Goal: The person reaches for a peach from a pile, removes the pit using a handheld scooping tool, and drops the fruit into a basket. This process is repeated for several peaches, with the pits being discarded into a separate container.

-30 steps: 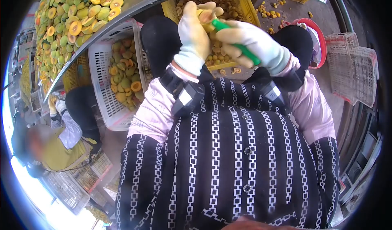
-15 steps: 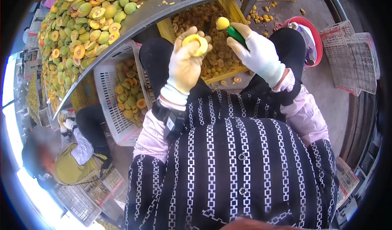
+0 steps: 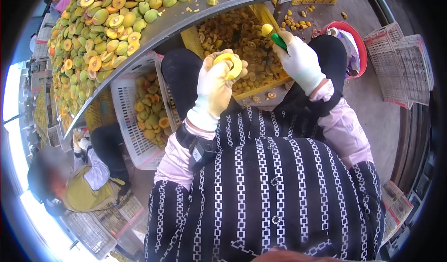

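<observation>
Compared with 1.0 s ago, the 2 hands are no longer joined at the fruit and now sit apart. Against 0.5 s ago, the left hand [image 3: 215, 87] is slightly nearer the body and the right hand [image 3: 301, 59] has shifted a little right.

Left hand, pale yellow glove: fingers curled around 1 fruit half [image 3: 229, 63], cut face up, hollow visible.

Right hand, white glove: closed around the green-handled tool [image 3: 280, 41], tip pointing far-left. 1 round yellow piece [image 3: 267, 29] sits on the tip.

Both hands hang over the yellow crate [image 3: 192, 39], which is full of small orange-yellow scraps and lies between the knees.

White crate [image 3: 122, 104], to the left, holds fruit halves.

Metal tabletop [image 3: 186, 16], far left, carries a pile of green and yellow fruit [image 3: 100, 27], some of it halved.

Red bucket [image 3: 359, 43] stands on the floor at right.

Co-worker [image 3: 86, 190] sits low at near left.
</observation>
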`<move>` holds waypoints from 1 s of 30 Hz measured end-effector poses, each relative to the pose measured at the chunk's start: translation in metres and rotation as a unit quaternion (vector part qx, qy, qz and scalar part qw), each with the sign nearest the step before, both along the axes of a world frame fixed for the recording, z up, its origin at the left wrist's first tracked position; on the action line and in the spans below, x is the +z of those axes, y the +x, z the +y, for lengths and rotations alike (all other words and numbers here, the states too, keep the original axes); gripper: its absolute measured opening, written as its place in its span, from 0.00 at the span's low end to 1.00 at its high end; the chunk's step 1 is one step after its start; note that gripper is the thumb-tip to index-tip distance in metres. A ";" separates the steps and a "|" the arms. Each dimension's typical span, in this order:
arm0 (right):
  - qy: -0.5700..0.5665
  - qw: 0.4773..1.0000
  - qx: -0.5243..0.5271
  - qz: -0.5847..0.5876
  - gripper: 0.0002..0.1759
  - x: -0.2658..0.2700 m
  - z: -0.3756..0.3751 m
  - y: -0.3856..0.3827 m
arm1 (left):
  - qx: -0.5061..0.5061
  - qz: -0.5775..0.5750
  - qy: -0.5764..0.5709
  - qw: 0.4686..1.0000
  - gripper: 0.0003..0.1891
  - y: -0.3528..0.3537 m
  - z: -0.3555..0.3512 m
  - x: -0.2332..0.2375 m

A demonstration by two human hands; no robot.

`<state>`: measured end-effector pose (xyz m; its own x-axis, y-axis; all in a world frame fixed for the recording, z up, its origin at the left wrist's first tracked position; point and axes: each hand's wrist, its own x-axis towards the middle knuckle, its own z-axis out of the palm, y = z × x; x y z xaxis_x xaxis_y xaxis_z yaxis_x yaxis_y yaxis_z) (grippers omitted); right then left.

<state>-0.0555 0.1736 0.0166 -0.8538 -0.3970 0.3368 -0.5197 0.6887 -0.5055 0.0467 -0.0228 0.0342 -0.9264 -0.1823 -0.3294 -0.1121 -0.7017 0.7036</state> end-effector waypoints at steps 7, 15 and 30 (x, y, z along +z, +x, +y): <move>-0.011 0.978 0.081 -0.194 0.18 0.008 -0.009 0.007 | 0.199 0.012 -0.387 0.900 0.19 0.049 -0.098 0.015; -0.031 0.985 0.167 -0.035 0.20 0.024 -0.031 0.021 | 0.072 0.097 -0.635 0.763 0.31 0.027 -0.049 0.040; -0.032 0.982 0.094 -0.161 0.18 -0.018 0.023 -0.015 | 0.132 -0.028 -0.277 0.951 0.13 -0.060 -0.052 0.009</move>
